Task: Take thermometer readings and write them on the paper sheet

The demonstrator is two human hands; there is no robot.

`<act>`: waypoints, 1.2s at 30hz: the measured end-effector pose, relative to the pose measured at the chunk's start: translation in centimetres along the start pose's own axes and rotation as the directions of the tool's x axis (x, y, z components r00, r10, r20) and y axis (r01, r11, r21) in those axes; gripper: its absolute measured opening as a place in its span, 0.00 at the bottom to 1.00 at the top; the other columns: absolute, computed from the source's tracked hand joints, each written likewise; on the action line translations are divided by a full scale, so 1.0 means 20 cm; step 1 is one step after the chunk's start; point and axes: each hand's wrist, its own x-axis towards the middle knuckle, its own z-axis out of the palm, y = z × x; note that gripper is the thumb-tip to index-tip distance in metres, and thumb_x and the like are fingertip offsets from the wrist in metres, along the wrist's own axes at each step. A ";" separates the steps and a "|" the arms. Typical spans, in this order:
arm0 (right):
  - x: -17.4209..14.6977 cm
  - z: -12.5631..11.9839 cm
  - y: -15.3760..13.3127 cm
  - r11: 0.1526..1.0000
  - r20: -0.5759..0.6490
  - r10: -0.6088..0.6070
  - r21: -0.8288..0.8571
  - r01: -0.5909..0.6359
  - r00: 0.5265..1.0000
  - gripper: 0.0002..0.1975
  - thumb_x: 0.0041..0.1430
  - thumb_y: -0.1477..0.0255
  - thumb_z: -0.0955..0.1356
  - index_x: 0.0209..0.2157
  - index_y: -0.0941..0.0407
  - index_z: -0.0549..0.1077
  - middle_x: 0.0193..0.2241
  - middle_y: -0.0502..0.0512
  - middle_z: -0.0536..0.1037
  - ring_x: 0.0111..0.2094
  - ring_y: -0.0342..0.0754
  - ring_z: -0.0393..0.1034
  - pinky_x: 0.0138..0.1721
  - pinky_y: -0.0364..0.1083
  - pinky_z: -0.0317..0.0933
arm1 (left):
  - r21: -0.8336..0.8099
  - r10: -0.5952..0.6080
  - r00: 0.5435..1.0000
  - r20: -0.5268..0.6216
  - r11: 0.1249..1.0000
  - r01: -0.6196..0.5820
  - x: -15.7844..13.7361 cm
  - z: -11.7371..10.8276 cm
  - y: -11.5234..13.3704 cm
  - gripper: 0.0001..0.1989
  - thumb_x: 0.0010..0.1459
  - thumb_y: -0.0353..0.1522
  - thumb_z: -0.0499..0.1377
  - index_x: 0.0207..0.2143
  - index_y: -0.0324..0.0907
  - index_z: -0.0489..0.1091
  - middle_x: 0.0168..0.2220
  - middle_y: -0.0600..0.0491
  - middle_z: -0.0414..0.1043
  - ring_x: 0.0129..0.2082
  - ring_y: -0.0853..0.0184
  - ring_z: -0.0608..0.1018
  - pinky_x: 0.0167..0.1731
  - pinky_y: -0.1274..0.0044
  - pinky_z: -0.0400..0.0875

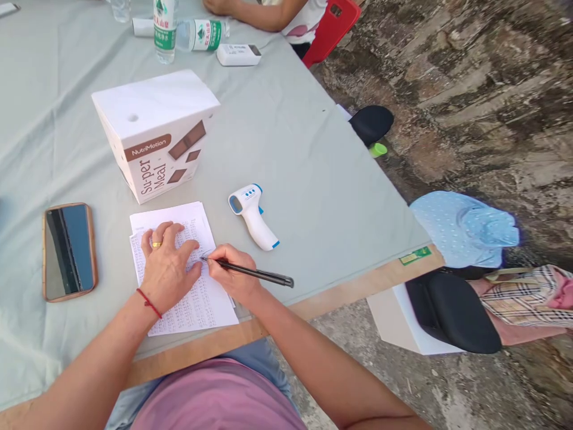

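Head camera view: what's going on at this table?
The person's right hand holds a black pen, its tip at the text-covered top sheet of a few papers. The left hand lies spread on that sheet. A phone lies left of the papers, a thermometer gun lies to their right, and a Su-per Meal box stands just beyond them.

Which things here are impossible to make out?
Head view, paper: writing too small to read, partly covered by the left hand.
Head view, person at the top: head cut off by the picture's edge.
Head view, box: inside hidden by its walls.
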 end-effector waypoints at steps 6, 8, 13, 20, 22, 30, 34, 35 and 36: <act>0.00 0.00 0.01 1.000 0.000 -0.020 -0.017 0.020 1.000 0.05 0.47 0.70 0.62 0.21 0.52 0.67 0.17 0.46 0.70 0.19 0.42 0.61 0.25 0.42 0.58 | 0.000 -0.006 1.000 0.007 1.000 0.006 0.00 0.00 0.00 0.10 0.51 0.31 0.62 0.38 0.46 0.74 0.52 0.43 0.64 0.58 0.47 0.62 0.56 0.48 0.48; 0.00 0.00 0.01 1.000 0.003 -0.023 -0.015 0.023 1.000 0.05 0.47 0.70 0.62 0.21 0.52 0.66 0.17 0.46 0.69 0.19 0.42 0.61 0.24 0.42 0.58 | -0.005 -0.006 1.000 0.008 1.000 0.006 0.00 0.00 0.00 0.10 0.51 0.31 0.62 0.38 0.46 0.74 0.52 0.43 0.64 0.58 0.46 0.62 0.56 0.48 0.48; -0.01 0.00 0.02 1.000 0.009 -0.020 -0.002 0.020 1.000 0.05 0.47 0.70 0.62 0.20 0.52 0.66 0.16 0.45 0.68 0.19 0.42 0.60 0.24 0.42 0.57 | -0.006 -0.003 1.000 0.007 1.000 0.003 0.00 0.00 0.00 0.10 0.51 0.31 0.62 0.38 0.46 0.74 0.52 0.42 0.64 0.58 0.46 0.63 0.56 0.48 0.48; -0.01 -0.01 0.00 0.999 0.012 0.024 0.027 -0.024 1.000 0.06 0.48 0.68 0.62 0.21 0.52 0.65 0.17 0.46 0.69 0.19 0.42 0.61 0.24 0.42 0.57 | -0.009 -0.005 1.000 0.015 1.000 0.005 0.00 -0.01 0.01 0.10 0.52 0.31 0.61 0.39 0.45 0.74 0.52 0.42 0.64 0.58 0.46 0.63 0.56 0.47 0.48; -0.01 -0.01 0.00 1.000 0.012 0.011 0.029 -0.012 1.000 0.05 0.48 0.69 0.62 0.21 0.52 0.65 0.17 0.46 0.69 0.20 0.42 0.61 0.24 0.42 0.57 | -0.004 -0.005 1.000 0.014 1.000 0.005 0.00 -0.01 0.01 0.09 0.52 0.31 0.61 0.38 0.46 0.74 0.52 0.42 0.64 0.58 0.46 0.63 0.56 0.47 0.48; -0.01 -0.01 0.01 0.999 -0.008 -0.031 0.033 0.032 0.999 0.05 0.48 0.70 0.62 0.21 0.53 0.65 0.17 0.46 0.69 0.19 0.41 0.61 0.24 0.41 0.58 | 0.013 0.001 1.000 0.009 1.000 -0.001 0.00 0.00 0.00 0.10 0.52 0.31 0.61 0.39 0.45 0.74 0.52 0.42 0.65 0.58 0.46 0.63 0.56 0.47 0.49; -0.01 -0.01 0.01 0.997 -0.020 -0.061 0.038 0.062 0.998 0.04 0.47 0.72 0.62 0.21 0.53 0.65 0.17 0.45 0.69 0.19 0.41 0.61 0.23 0.41 0.57 | 0.016 -0.003 1.000 0.013 1.000 0.003 0.00 -0.01 0.01 0.09 0.53 0.31 0.61 0.39 0.45 0.75 0.52 0.42 0.65 0.58 0.46 0.63 0.56 0.47 0.49; -0.01 -0.01 0.02 0.996 -0.023 -0.072 0.042 0.073 0.997 0.04 0.48 0.72 0.62 0.21 0.53 0.65 0.17 0.45 0.69 0.19 0.41 0.61 0.23 0.41 0.57 | 0.015 -0.001 1.000 0.015 1.000 0.001 0.00 -0.01 0.01 0.09 0.53 0.31 0.61 0.39 0.44 0.75 0.52 0.41 0.65 0.58 0.46 0.63 0.56 0.47 0.49; -0.01 -0.01 0.02 0.996 -0.022 -0.081 0.044 0.082 0.996 0.04 0.48 0.72 0.63 0.21 0.53 0.65 0.17 0.45 0.69 0.19 0.41 0.61 0.23 0.41 0.57 | 0.015 0.000 1.000 0.015 1.000 0.000 0.00 -0.01 0.01 0.09 0.53 0.31 0.61 0.39 0.44 0.75 0.52 0.41 0.65 0.58 0.46 0.63 0.56 0.47 0.49</act>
